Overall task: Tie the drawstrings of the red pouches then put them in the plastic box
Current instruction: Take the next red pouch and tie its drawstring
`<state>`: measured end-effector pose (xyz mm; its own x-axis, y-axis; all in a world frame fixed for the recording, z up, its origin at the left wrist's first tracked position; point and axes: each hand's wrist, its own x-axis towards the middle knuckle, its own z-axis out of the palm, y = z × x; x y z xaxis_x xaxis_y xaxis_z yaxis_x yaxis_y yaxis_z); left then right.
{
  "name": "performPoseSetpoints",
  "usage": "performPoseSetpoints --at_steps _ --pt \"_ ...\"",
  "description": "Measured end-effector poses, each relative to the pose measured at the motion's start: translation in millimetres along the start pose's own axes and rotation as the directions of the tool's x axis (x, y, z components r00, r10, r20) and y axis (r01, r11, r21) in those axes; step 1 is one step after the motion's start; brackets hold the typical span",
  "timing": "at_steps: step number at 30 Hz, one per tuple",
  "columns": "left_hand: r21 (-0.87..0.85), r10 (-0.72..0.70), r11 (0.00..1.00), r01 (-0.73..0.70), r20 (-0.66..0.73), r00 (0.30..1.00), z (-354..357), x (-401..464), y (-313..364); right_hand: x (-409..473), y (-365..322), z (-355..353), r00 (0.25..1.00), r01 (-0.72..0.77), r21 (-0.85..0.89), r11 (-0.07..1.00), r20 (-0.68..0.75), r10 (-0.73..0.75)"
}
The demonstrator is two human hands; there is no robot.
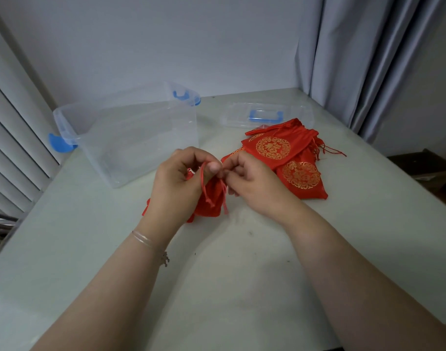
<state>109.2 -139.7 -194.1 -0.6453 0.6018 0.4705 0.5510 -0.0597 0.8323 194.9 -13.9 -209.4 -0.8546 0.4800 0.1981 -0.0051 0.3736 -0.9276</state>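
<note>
A red pouch [208, 201] hangs between my two hands above the middle of the table, mostly hidden behind my left hand. My left hand [177, 184] pinches a loop of its red drawstring [204, 184] between thumb and fingers. My right hand [252, 179] pinches the drawstring from the other side, fingertips nearly touching the left thumb. Two loose cord ends dangle over the pouch. A pile of several red pouches with gold emblems [285, 155] lies to the right. The clear plastic box [130, 133] with blue latches stands open at the back left, nothing visible inside.
The box's clear lid [267, 115] with a blue handle lies flat behind the pouch pile. Grey curtains [369, 59] hang at the right, slatted blinds at the left. A dark object sits past the table's right edge [424, 168].
</note>
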Motion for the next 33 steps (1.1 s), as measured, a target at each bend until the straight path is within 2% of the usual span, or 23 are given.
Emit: performPoseSetpoints --at_steps 2,3,4,5,6,7,8,9,10,11,13,16,19,21,24,26,29,31,33 --pt "-0.060 -0.131 0.990 0.131 0.007 0.991 2 2 1 -1 2 -1 0.987 0.125 -0.342 0.931 -0.054 -0.152" --pt "-0.097 -0.194 0.976 0.195 0.018 0.981 3 2 0 -2 2 -1 0.974 0.158 -0.460 0.874 -0.072 -0.214" --pt "-0.129 -0.252 0.959 0.253 0.026 0.967 3 3 -2 -2 2 0 0.963 0.172 -0.516 0.839 -0.092 -0.254" --pt "-0.153 -0.301 0.941 0.301 0.025 0.953 3 4 -4 -3 2 3 0.959 0.171 -0.495 0.852 -0.115 -0.259" --pt "-0.168 -0.340 0.926 0.338 0.021 0.940 2 4 -6 -2 1 6 0.967 0.142 -0.380 0.914 -0.144 -0.210" --pt "-0.176 -0.366 0.915 0.363 0.015 0.931 1 5 -7 -2 -1 8 0.981 0.075 -0.187 0.979 -0.162 -0.107" --pt "-0.181 -0.382 0.908 0.377 0.007 0.924 0 6 -7 0 -3 11 0.989 -0.015 0.029 0.999 -0.143 0.019" --pt "-0.188 -0.392 0.903 0.387 0.009 0.920 -1 6 -7 0 -4 12 0.987 -0.106 0.195 0.975 -0.097 0.127" --pt "-0.187 -0.399 0.899 0.396 0.022 0.916 -1 7 -7 0 -3 12 0.982 -0.155 0.253 0.955 -0.065 0.177" --pt "-0.177 -0.407 0.896 0.408 0.044 0.913 0 7 -6 1 -1 12 0.984 -0.147 0.212 0.966 -0.066 0.164" --pt "-0.145 -0.430 0.886 0.440 0.099 0.897 0 5 -4 1 3 12 0.991 -0.019 -0.048 0.999 -0.131 0.012" --pt "-0.147 -0.475 0.858 0.493 0.141 0.869 -1 5 -4 -1 7 11 0.966 0.132 -0.354 0.926 -0.163 -0.200" --pt "-0.148 -0.490 0.849 0.507 0.134 0.861 0 5 -2 -1 6 9 0.952 0.162 -0.391 0.906 -0.180 -0.248" --pt "-0.145 -0.474 0.859 0.491 0.137 0.870 0 5 -3 -1 6 10 0.965 0.109 -0.240 0.965 -0.208 -0.161" --pt "-0.176 -0.443 0.860 0.480 0.210 0.871 -6 7 -4 1 1 10 0.982 -0.049 0.129 0.991 -0.178 0.071" --pt "-0.233 -0.388 0.861 0.452 0.273 0.880 -10 8 -5 2 -3 7 0.974 -0.138 0.384 0.913 -0.114 0.195" --pt "-0.245 -0.291 0.910 0.335 0.197 0.936 -12 10 -8 1 -4 3 0.940 -0.276 0.641 0.716 0.023 0.341" --pt "-0.319 -0.278 0.899 0.298 0.109 0.954 -8 10 -8 0 -3 1 0.900 -0.389 0.710 0.587 0.157 0.407" --pt "-0.496 -0.395 0.794 0.352 0.019 0.918 -1 9 -11 -2 -3 2 0.855 -0.502 0.690 0.521 0.308 0.417"
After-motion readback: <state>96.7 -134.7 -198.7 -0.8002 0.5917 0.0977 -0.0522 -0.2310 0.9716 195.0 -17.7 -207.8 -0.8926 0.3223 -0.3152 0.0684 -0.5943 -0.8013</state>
